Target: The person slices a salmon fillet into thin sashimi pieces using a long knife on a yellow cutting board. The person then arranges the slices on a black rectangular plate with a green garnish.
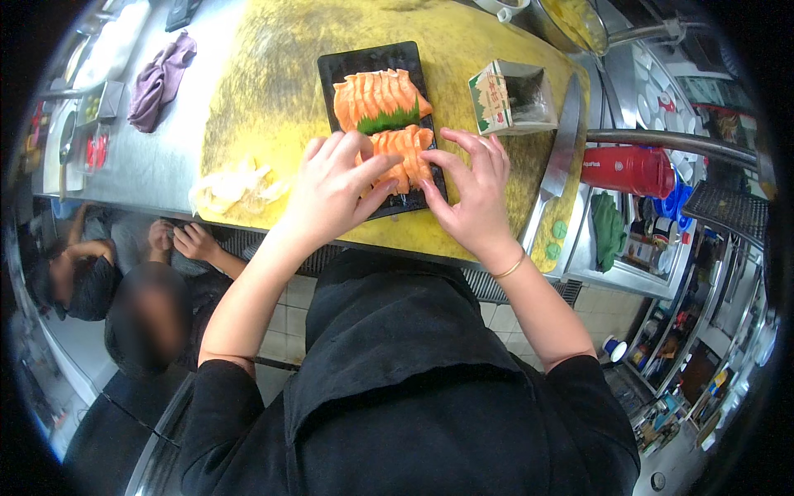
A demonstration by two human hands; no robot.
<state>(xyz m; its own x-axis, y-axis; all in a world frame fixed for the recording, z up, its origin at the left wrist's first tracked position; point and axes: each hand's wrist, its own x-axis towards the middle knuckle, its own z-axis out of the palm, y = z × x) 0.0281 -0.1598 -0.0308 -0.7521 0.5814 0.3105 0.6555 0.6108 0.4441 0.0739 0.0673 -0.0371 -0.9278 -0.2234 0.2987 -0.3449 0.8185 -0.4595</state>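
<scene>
A black rectangular tray [370,61] lies on the yellow cutting board in front of me, slightly turned. On its far half is a fanned row of orange salmon slices [375,93]. A green serrated garnish leaf [389,120] divides it from a second, nearer row of salmon slices [406,149]. My left hand [338,180] reaches over this near row, its thumb and forefinger on the slices and partly covering them. From the right, the thumb and forefinger of my right hand [474,189] hold the row's right end.
Right of the tray stand an open carton [496,99] and a large knife [561,146] along the yellow board's [273,74] right side. Crumpled clear plastic [239,189] lies left. A purple cloth [161,80] rests on the steel counter. Two people [149,316] are below left; a red flask [626,172] lies right.
</scene>
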